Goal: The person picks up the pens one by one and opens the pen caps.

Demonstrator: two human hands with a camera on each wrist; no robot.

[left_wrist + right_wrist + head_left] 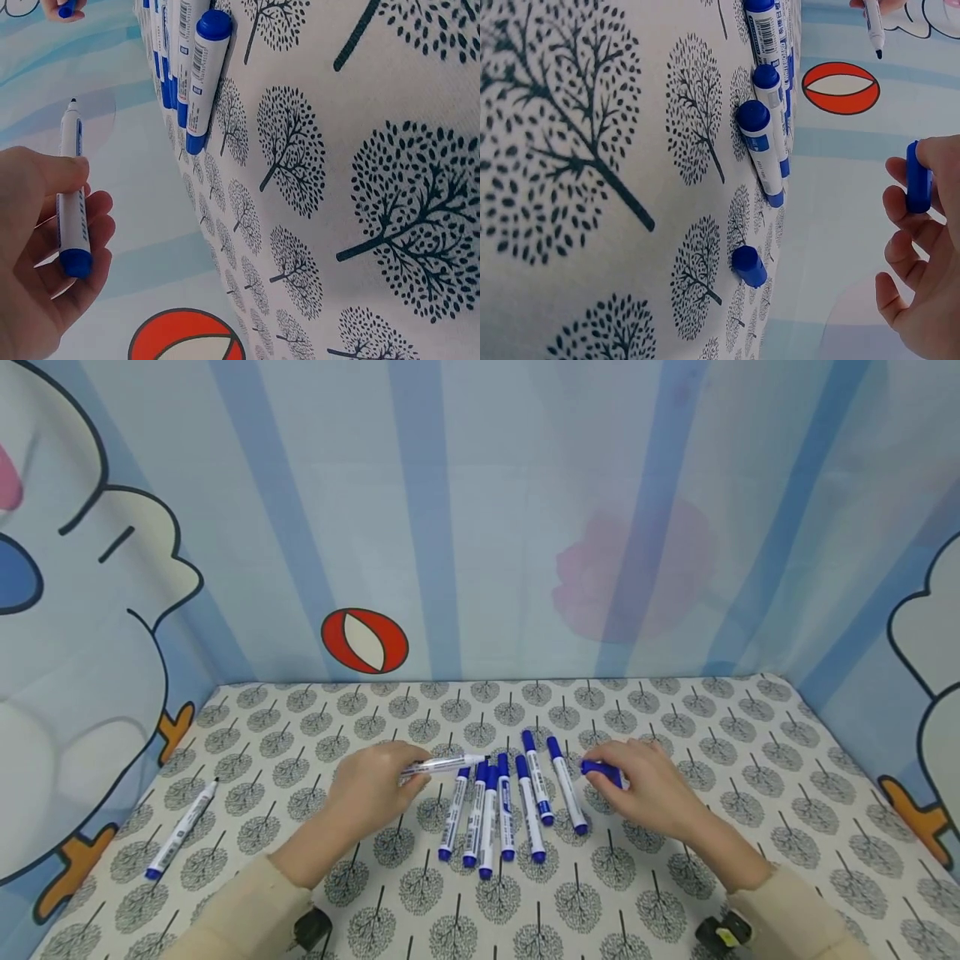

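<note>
My left hand (378, 787) holds an uncapped whiteboard marker (73, 180), thumb on one side and curled fingers on the other. Its dark tip is bare and points right in the head view; the blue end (76, 262) is at the bottom in the left wrist view. Between thumb and fingertips, my right hand (641, 781) pinches a blue marker cap (918, 178), held apart from the marker. Several capped blue markers (506, 810) lie side by side on the table between the hands.
Another blue cap (748, 266) rests on the tree-patterned tablecloth (420, 889) below the right hand. Far left lies a second uncapped marker (182, 831), its bare tip pointing away. A striped cartoon backdrop (495, 527) rises behind the table.
</note>
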